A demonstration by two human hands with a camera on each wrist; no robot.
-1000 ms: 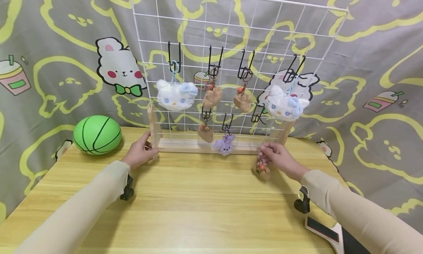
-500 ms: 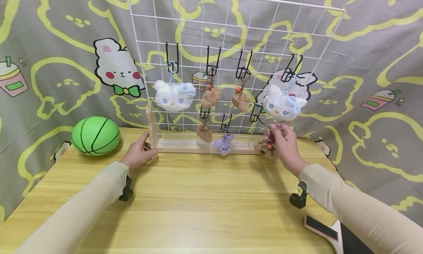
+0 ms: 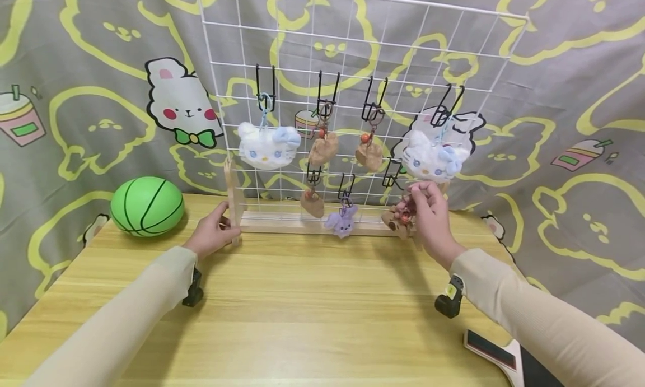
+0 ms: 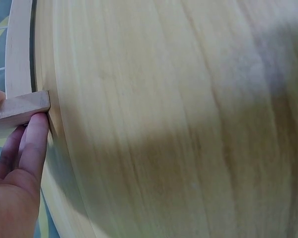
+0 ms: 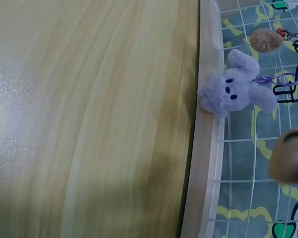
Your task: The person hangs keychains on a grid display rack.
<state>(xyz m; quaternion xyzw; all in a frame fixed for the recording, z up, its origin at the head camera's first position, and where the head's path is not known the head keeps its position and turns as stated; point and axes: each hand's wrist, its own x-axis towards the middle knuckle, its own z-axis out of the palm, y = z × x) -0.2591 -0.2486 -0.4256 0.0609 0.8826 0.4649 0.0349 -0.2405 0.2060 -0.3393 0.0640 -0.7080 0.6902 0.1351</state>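
In the head view, my left hand [image 3: 214, 234] grips the wooden side foot [image 3: 232, 199] of a white wire grid rack. The left wrist view shows the foot's wooden end [image 4: 21, 110] between thumb and fingers. My right hand [image 3: 432, 219] pinches the ring end of a brown plush keychain [image 3: 393, 221] with an orange bead. This keychain hangs in front of the rack's base rail, just below a bare black hook [image 3: 391, 174] at the lower right. A purple plush bunny keychain [image 3: 342, 223] hangs on the neighbouring hook. In the right wrist view, the held brown plush [image 5: 289, 157] shows at the edge.
White plush cat keychains hang at the upper left [image 3: 268, 147] and upper right [image 3: 434, 158]. Between them and below hang more brown plush keychains [image 3: 322, 149]. A green ball [image 3: 147, 206] sits at the left. A flat-headed handled tool [image 3: 494, 350] lies at the front right.
My right hand has lifted the brown plush keychain from low over the table toward the lower right hook, then shifted slightly left. My left hand stays on the rack's foot.
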